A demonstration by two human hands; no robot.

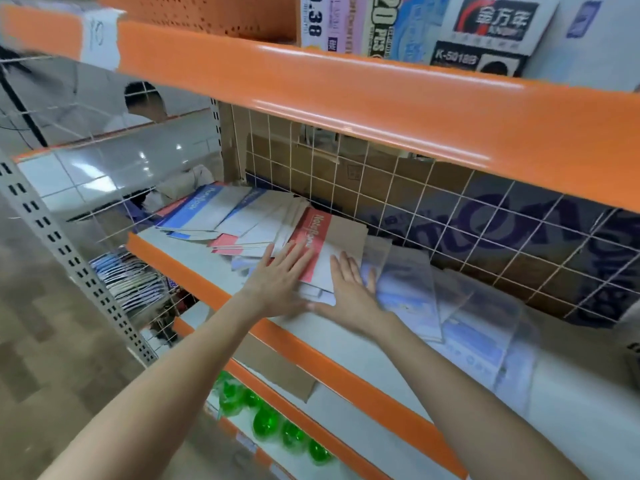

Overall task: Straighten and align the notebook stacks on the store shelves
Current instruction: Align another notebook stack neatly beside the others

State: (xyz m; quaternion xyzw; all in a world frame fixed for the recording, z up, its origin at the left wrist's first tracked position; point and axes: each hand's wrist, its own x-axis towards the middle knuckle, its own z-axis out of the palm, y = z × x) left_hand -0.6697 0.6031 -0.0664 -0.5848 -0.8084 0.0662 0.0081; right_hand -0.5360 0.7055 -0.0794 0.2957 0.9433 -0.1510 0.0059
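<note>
A messy fan of red, blue and brown notebooks (242, 216) lies on the middle shelf (346, 341) of an orange store rack. On top at the right end sits a brown notebook with a red band (332, 237). My left hand (277, 282) lies flat with straight fingers on the left edge of this small stack. My right hand (349, 289) lies flat against its right side, fingers straight. To the right, more notebooks in clear plastic sleeves (450, 313) are spread along the shelf, blurred.
A white wire grid (450, 216) backs the shelf, with cardboard boxes behind it. The orange shelf above (381, 109) hangs low over my hands and carries boxed goods. Lower shelves hold more stationery (131, 282) and green bottles (266, 424). A person stands beyond the rack at the left.
</note>
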